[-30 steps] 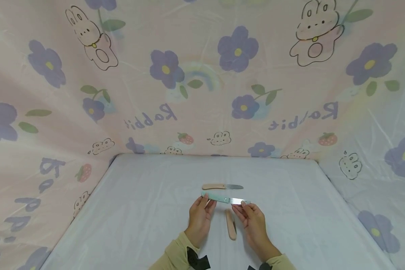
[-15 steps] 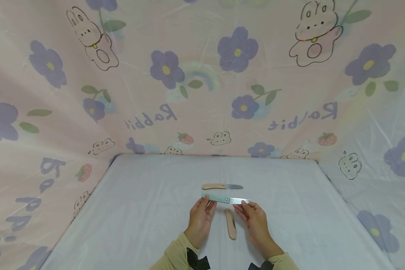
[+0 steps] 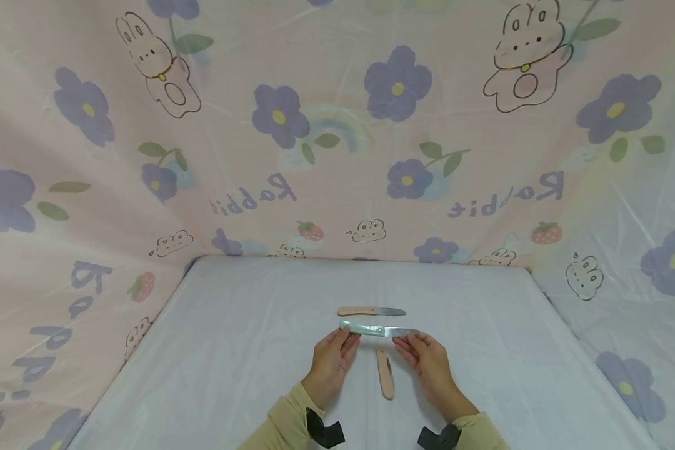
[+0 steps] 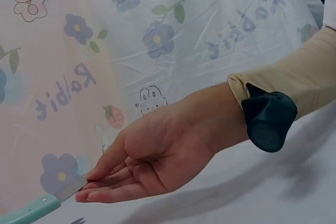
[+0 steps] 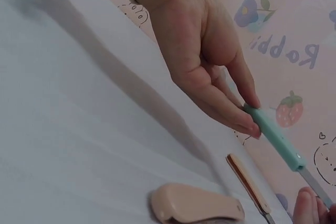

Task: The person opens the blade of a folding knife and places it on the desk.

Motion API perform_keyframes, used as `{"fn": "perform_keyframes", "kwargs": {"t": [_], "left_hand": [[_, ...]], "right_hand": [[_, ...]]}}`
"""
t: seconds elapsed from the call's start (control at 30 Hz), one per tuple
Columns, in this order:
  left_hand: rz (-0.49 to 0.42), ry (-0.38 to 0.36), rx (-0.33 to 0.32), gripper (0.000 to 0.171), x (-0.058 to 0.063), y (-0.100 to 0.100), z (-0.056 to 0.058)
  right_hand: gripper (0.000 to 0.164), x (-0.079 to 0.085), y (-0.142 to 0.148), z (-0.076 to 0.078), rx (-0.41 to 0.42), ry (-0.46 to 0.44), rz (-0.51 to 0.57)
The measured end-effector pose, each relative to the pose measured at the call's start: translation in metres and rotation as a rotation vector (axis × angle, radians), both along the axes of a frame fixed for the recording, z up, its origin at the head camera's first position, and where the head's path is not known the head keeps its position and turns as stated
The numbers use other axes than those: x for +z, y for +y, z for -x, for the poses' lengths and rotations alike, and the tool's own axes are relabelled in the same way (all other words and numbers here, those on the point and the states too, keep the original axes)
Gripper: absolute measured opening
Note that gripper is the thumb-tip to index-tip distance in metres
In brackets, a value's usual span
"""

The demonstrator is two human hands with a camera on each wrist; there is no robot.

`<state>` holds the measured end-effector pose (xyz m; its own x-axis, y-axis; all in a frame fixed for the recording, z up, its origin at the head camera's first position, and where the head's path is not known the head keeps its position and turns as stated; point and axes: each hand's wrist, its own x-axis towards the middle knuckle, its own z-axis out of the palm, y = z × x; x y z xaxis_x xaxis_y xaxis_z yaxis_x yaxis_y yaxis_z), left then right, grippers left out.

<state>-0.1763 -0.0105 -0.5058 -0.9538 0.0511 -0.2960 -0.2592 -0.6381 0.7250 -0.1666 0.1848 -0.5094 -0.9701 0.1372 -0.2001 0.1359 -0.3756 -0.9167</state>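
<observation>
A folding knife with a mint-green handle (image 3: 365, 329) and its blade (image 3: 396, 332) swung out is held level between both hands, above the table. My left hand (image 3: 330, 362) pinches the handle's end between thumb and fingers; the right wrist view shows this same grip on the handle (image 5: 275, 137). With thumb and fingertips my right hand (image 3: 432, 369) pinches the blade near its tip. The left wrist view catches that right hand (image 4: 163, 150) on the blade (image 4: 73, 188). Part of the tip is covered by the fingers.
Beyond the held knife lies a beige-handled folding knife (image 3: 357, 310), its blade out to the right. Nearer, between the forearms, lies a folded beige knife (image 3: 385, 375). Both rest on the white-covered table (image 3: 230, 350). A printed curtain (image 3: 337, 169) rises around the back and sides.
The green knife has tilted to a more level position and shifted slightly right. My wrists have spread slightly apart. Both hands keep their grips, and the beige knives stay put.
</observation>
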Motion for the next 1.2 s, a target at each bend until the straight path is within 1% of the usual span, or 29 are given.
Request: {"fn": "perform_keyframes", "kwargs": {"t": [0.27,0.4,0.53,0.7,0.9,1.1,1.2], "left_hand": [[0.061,-0.048,-0.031,0.041,-0.003,-0.008,0.009],[0.053,-0.068,-0.030,0.038,-0.005,-0.009,0.015],[0.047,-0.074,-0.021,0.040,-0.008,-0.011,0.022],[0.099,-0.082,-0.048,0.039,-0.008,-0.013,0.029],[0.170,-0.105,-0.070,0.036,-0.012,-0.014,0.037],[0.206,-0.114,-0.098,0.036,-0.016,-0.017,0.043],[0.220,-0.117,-0.124,0.035,-0.016,-0.018,0.046]], "right_hand": [[0.036,-0.002,0.005,0.010,0.039,-0.061,-0.064],[0.035,-0.004,0.007,0.015,0.049,-0.083,-0.070],[0.036,-0.006,0.008,0.022,0.069,-0.092,-0.060],[0.038,-0.009,0.010,0.033,0.081,-0.103,-0.071],[0.035,-0.014,0.012,0.045,0.091,-0.122,-0.135],[0.035,-0.016,0.015,0.051,0.119,-0.132,-0.179],[0.032,-0.017,0.017,0.054,0.124,-0.138,-0.202]]}}
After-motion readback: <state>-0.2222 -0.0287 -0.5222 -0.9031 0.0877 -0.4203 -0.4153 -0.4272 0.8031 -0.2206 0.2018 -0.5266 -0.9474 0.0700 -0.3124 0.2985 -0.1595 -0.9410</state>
